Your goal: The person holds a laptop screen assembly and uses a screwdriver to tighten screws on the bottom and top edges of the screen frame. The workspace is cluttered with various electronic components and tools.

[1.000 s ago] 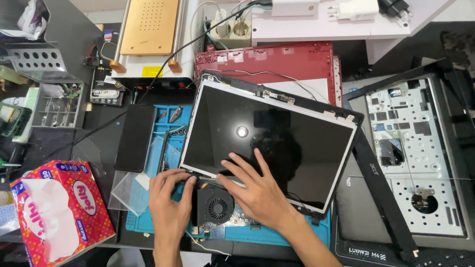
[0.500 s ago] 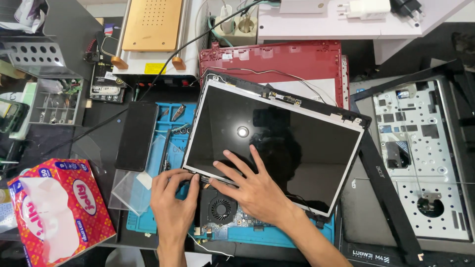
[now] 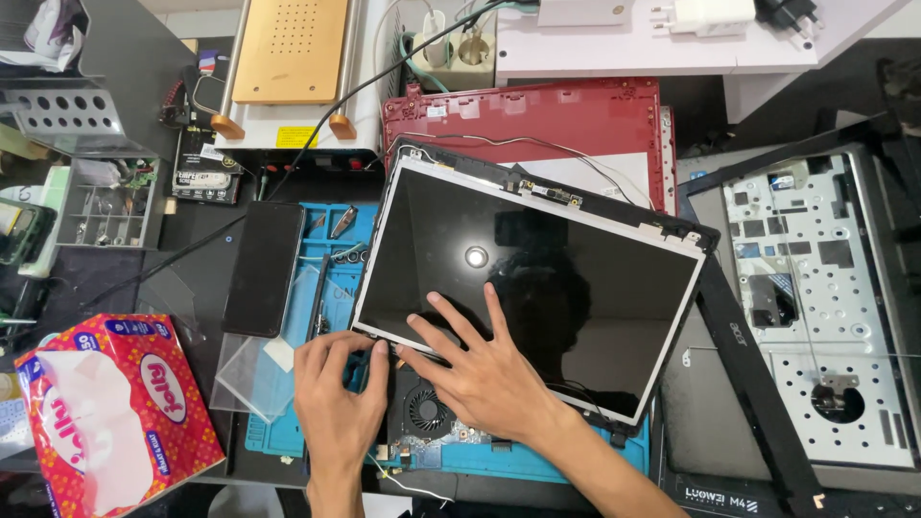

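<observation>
"Did anything shift since a moment earlier?"

"Barely. The left hand stayed at the laptop screen panel's lower-left corner, fingers curled together on its edge; the right hand lay flat on the glass, fingers spread."

"And the panel?"

"Dark, glossy, tilted over the blue mat and cooling fan. The phone crowded its left, the red lid behind."

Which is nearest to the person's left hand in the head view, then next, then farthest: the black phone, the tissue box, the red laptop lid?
From the left hand:
1. Black phone, just up and to its left on the mat's edge.
2. Tissue box, further left at the table's corner.
3. Red laptop lid, far up behind the screen.
</observation>
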